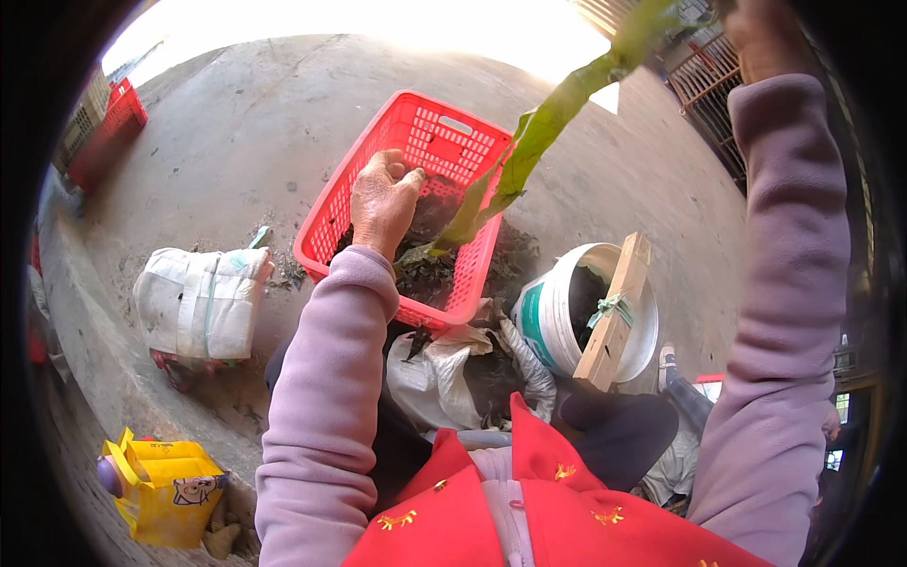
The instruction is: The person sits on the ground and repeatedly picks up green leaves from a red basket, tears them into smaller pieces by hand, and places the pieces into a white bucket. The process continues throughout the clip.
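A long, flat green strip of seaweed, like kelp (532, 156), stretches from the red plastic basket (326, 203) up to the top right. Its upper end runs toward my right hand (763, 42), raised high and smeared by motion; the strip appears held up by it, though the grip itself is cut off. Over the basket's left side, my left hand (383, 203) is closed, thumb against curled fingers; what it holds, if anything, is hidden. Dark, wet-looking pieces of seaweed (425, 279) lie in the basket's bottom, below the strip's lower end.
A white bucket (539, 321) with a wooden board (614, 312) tied across it stands right of a white woven sack (439, 378). A folded white bundle (203, 298) and a yellow bag (175, 491) are at left. Another person's foot (667, 357) shows at right.
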The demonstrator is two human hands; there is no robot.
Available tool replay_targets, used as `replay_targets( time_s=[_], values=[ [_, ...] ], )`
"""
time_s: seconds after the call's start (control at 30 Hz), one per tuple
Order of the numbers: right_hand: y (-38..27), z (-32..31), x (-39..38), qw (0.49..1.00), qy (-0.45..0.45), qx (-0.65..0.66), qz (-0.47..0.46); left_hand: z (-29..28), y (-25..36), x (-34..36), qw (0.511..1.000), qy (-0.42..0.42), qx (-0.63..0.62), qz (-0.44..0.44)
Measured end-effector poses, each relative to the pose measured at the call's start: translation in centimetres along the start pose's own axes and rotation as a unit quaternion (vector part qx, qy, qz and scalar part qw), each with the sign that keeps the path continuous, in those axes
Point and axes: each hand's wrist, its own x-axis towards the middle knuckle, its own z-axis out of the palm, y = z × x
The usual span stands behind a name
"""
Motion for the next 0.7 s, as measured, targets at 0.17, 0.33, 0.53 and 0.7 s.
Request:
replay_targets(
  time_s=[0.17,0.33,0.53,0.7],
  values=[
    [7.3,1.2,-10.5,0.85,-0.357,-0.177,0.344,0.8,0.5,-1.3,0.949,-0.079,-0.076,0.295],
    [10.1,1.3,-16.7,0.812,-0.397,-0.076,0.42,1.7,0.2,-2.2,0.957,-0.227,-0.148,0.1],
    [10.9,-5.4,-18.2,0.75,-0.452,-0.008,0.483,-3.7,-2.7,1.8,0.941,0.097,-0.312,-0.091],
    [7.5,-12.9,-15.8,0.806,-0.367,0.104,0.453,-8.4,-6.6,3.4,0.922,0.166,-0.29,-0.196]
  ],
)
